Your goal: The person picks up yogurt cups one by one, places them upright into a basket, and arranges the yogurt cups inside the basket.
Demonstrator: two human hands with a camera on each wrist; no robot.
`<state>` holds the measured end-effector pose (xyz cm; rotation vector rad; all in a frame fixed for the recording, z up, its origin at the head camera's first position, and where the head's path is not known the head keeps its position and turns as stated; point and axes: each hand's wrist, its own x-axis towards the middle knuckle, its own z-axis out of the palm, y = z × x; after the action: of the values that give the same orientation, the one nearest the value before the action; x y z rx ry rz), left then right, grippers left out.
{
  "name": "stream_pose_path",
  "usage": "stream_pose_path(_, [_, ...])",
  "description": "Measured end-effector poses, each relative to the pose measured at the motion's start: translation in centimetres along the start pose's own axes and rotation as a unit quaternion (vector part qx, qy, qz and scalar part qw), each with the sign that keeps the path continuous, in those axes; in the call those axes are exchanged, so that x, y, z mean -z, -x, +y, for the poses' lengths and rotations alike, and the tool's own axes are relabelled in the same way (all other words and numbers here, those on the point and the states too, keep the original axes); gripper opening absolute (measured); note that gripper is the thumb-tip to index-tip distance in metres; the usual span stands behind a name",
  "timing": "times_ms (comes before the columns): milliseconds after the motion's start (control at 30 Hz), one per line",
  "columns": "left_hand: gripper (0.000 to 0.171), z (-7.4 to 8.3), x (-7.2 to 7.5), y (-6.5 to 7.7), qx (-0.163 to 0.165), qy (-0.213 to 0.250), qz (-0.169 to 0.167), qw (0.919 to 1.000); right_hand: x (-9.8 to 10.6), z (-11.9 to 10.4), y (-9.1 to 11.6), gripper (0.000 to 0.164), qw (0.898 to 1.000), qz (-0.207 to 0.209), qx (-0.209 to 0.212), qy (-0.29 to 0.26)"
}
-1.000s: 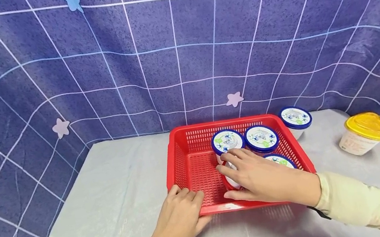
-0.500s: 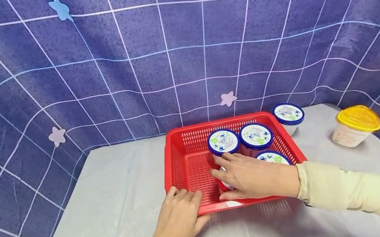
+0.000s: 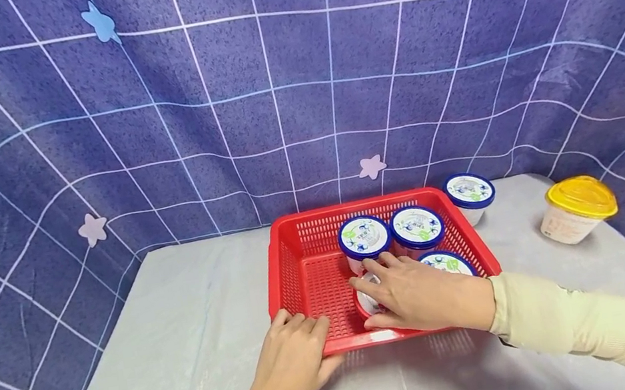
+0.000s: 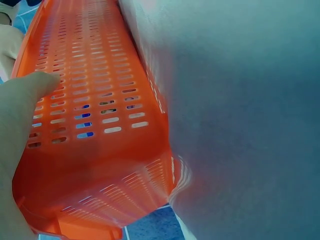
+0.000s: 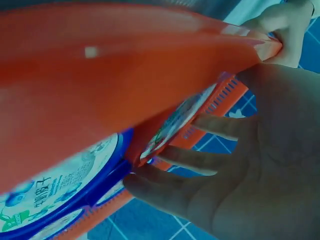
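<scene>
A red plastic basket with slotted walls rests on the table. My left hand grips its front rim near the left corner, fingers over the edge; the left wrist view shows the thumb on the outer wall. Inside, at the front, a tub with a red-rimmed white lid stands under my right hand, thumb and fingers around its lid. In the right wrist view the fingertips meet the red lid edge. Three blue-lidded tubs stand behind and beside it, one partly hidden by the hand.
Outside the basket's back right corner stands another blue-lidded tub. Farther right is a white tub with a yellow lid. A blue curtain with a line pattern and stars hangs behind the grey-white tabletop.
The head view has shifted slightly, so everything sits a bit farther left. More of the red-rimmed lid shows between my right thumb and fingers. My left hand keeps its grip on the rim.
</scene>
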<state>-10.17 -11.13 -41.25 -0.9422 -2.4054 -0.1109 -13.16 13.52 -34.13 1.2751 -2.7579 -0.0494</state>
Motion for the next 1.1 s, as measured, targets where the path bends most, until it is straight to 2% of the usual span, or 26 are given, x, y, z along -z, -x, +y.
stream_pose_path(100, [0.048,0.0,0.0,0.0,0.002,0.0,-0.003,1.0,0.0,0.1,0.1,0.061,1.0,-0.006,-0.006,-0.01])
stream_pose_path(333, [0.047,0.1,0.1,0.0,0.005,0.001,-0.008,0.9999,-0.2,0.5,0.2,0.057,0.999,0.017,0.02,-0.019])
stream_pose_path(600, [0.047,0.1,0.1,-0.1,0.008,-0.001,-0.018,0.9998,0.8,1.3,1.4,0.066,1.0,0.0,-0.007,-0.031])
stream_pose_path(867, [0.048,0.1,0.1,-0.1,0.008,0.001,-0.018,0.9998,1.8,2.8,3.2,0.065,0.999,0.042,-0.026,-0.01])
stream_pose_path(1100, [0.047,0.1,0.0,-0.2,0.005,-0.002,-0.016,0.9999,2.1,3.7,4.8,0.066,0.996,0.057,-0.063,-0.018])
